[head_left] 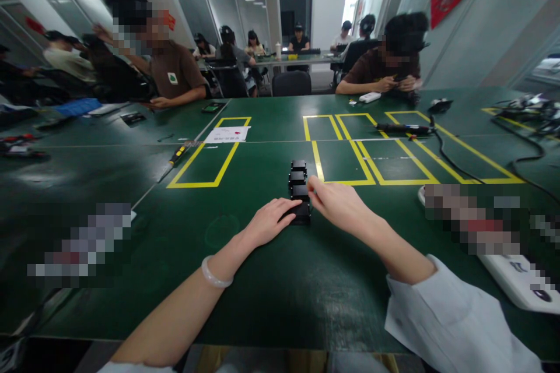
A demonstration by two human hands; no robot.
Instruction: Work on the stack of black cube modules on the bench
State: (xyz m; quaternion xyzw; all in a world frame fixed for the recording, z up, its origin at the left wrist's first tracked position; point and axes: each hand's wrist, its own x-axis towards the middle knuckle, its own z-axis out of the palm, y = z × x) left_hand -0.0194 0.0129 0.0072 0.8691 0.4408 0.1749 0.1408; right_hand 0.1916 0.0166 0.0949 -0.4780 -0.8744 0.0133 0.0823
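Several small black blocks [298, 176] stand in a row running away from me on the green table [262, 315]. My left hand [269, 222] is at the nearest black block [301, 214], its fingers across the top and its thumb along the near side. Beside the right side of the row, my right hand [335, 201] is closed, thumb and fingers pinched together close to the second block. Whatever is in that pinch is hidden or too small to make out.
Yellow tape outlines [219, 182] mark the table beyond. A yellow-black screwdriver [178, 155] and a white paper [228, 134] lie left; a dark corded tool [405, 129] lies right. White power strips [520, 280] flank me. Two people [175, 70] sit across the table.
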